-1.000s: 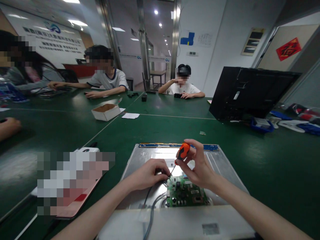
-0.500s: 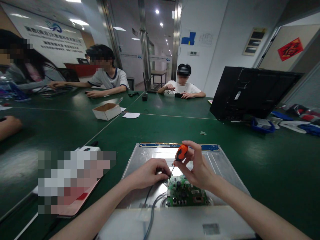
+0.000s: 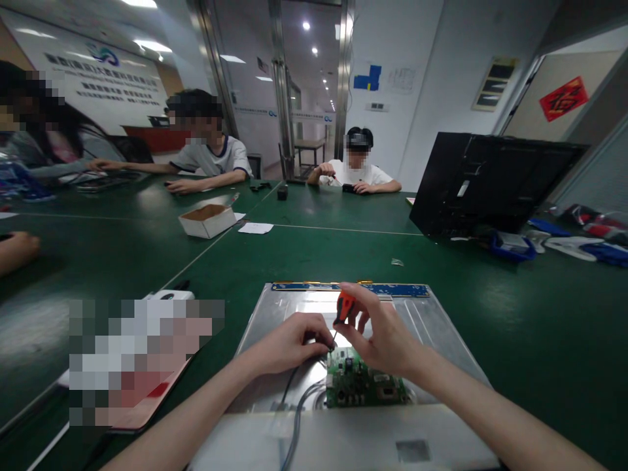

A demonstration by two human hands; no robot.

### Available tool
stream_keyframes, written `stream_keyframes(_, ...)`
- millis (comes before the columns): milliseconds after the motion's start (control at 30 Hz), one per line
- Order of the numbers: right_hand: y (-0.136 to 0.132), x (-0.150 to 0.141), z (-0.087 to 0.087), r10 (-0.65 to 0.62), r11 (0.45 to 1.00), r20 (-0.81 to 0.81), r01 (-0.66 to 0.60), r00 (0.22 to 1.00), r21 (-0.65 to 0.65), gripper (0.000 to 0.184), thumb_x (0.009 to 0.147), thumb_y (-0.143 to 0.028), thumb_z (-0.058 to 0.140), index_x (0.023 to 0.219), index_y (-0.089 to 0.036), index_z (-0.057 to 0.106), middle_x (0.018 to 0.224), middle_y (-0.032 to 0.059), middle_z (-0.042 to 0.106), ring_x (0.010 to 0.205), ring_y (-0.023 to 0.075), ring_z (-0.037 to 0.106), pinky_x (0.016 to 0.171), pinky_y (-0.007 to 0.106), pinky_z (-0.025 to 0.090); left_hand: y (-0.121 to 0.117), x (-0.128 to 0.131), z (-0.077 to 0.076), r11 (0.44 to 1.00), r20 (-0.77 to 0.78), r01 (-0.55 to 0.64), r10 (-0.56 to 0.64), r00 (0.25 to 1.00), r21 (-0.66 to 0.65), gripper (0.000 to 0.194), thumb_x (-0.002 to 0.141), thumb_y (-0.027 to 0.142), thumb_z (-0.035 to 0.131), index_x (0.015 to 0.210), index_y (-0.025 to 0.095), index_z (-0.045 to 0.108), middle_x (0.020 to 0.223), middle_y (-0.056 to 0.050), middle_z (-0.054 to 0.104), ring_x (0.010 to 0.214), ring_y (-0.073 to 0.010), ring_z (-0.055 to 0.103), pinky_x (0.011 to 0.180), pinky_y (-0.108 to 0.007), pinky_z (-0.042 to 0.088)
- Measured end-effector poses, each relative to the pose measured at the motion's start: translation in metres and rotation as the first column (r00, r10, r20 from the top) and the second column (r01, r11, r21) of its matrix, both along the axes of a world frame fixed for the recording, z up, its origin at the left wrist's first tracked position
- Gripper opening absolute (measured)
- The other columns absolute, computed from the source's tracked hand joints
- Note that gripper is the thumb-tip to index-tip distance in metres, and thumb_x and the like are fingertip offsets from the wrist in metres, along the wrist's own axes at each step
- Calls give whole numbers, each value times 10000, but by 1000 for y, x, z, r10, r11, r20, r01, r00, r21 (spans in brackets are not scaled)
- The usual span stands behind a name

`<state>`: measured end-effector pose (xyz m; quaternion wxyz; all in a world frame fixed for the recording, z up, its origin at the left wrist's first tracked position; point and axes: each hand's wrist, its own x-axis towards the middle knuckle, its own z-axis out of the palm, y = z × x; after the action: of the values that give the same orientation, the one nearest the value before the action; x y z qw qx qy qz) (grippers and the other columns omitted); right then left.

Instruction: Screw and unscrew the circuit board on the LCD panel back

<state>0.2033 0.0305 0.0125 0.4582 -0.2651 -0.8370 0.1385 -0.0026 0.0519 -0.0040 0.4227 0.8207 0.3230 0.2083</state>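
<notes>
An orange and black screwdriver [image 3: 344,307] is gripped by the handle in my right hand [image 3: 387,330], its thin shaft pointing down at the upper left corner of a green circuit board [image 3: 366,379]. Close to the screwdriver's tip, my left hand [image 3: 299,340] has thumb and fingers pinched together; what lies between them is too small to make out. The board sits on a silver metal panel [image 3: 441,353] with a blue strip board [image 3: 402,290] along its far edge. Grey cables [image 3: 296,425] run from the board's left side toward me.
Left of the panel lies a pink and white, partly blurred object [image 3: 152,366]. An open white box [image 3: 209,222] and a paper slip [image 3: 256,227] are farther back. A black monitor [image 3: 490,183] stands at right, beside a blue tray [image 3: 513,245]. Several people sit around the green table [image 3: 530,340].
My right hand and the screwdriver have moved slightly left and down, and the screwdriver stands more upright. My left hand stays almost where it was.
</notes>
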Motion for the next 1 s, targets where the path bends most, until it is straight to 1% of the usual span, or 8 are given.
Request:
stream_keyframes(100, 1, 0, 0, -9, 999, 5, 9, 1000, 51, 617, 876, -154, 549, 1408, -265, 258, 880, 18, 633, 636, 122, 573, 508, 235, 493, 0, 0, 1, 1000, -1, 0, 0, 1000, 6, 114, 763, 91, 611, 792, 166, 692, 849, -24, 670, 806, -169, 608, 753, -278, 456)
stream_keyframes(333, 3, -1, 1, -20, 999, 9, 19, 1000, 43, 619, 879, -158, 545, 1405, -273, 239, 868, 9, 617, 628, 119, 570, 493, 224, 489, -1, 0, 0, 1000, 1, -17, 17, 1000, -23, 105, 758, 96, 606, 792, 159, 683, 821, -25, 669, 784, -170, 604, 738, -284, 457)
stream_keyframes(533, 0, 5, 16, -40, 997, -62, 44, 997, 69, 607, 892, -177, 544, 1396, -290, 225, 848, -4, 590, 622, 116, 581, 488, 220, 492, -1, 0, 3, 1000, -42, -18, 18, 999, -9, 113, 780, 113, 599, 825, 168, 687, 835, -21, 675, 779, -164, 590, 746, -290, 454)
stream_keyframes(633, 1, 16, 25, -90, 996, -122, 92, 988, 10, 617, 880, -191, 566, 1379, -313, 225, 822, -26, 584, 620, 118, 599, 480, 219, 493, -2, 1, 5, 1000, -68, -23, 22, 997, -14, 137, 777, 105, 589, 840, 171, 691, 828, -16, 666, 772, -160, 579, 726, -278, 446)
stream_keyframes(733, 3, 36, 27, -169, 984, -179, 156, 969, -85, 632, 849, -216, 615, 1355, -316, 249, 805, -34, 591, 657, 143, 624, 500, 246, 508, -3, 1, 6, 999, -82, -38, 37, 996, -18, 144, 755, 101, 590, 835, 167, 689, 815, -17, 656, 745, -157, 563, 677, -260, 428)
stream_keyframes(867, 7, 73, 14, -333, 928, -245, 271, 910, -254, 650, 813, -285, 673, 1332, -298, 282, 789, -35, 598, 637, 147, 610, 521, 265, 505, -1, 0, 8, 998, -54, -51, 49, 997, -36, 114, 768, 163, 596, 855, 160, 669, 821, -23, 648, 721, -154, 554, 648, -255, 424)
stream_keyframes(933, 8, 90, 5, -404, 885, -283, 293, 870, -363, 649, 814, -306, 671, 1332, -293, 279, 770, -41, 580, 583, 132, 574, 489, 254, 483, 1, 0, 10, 996, -45, -74, 73, 996, -40, 121, 788, 220, 599, 874, 158, 657, 800, -18, 633, 682, -144, 541, 625, -251, 422)
stream_keyframes(1000, 10, 103, -3, -444, 855, -327, 286, 834, -432, 645, 816, -316, 664, 1331, -286, 277, 707, -66, 520, 549, 126, 544, 463, 246, 461, 3, 2, 13, 993, -72, -117, 115, 991, -22, 139, 800, 252, 595, 887, 158, 650, 792, -17, 628, 658, -139, 533, 610, -249, 420)
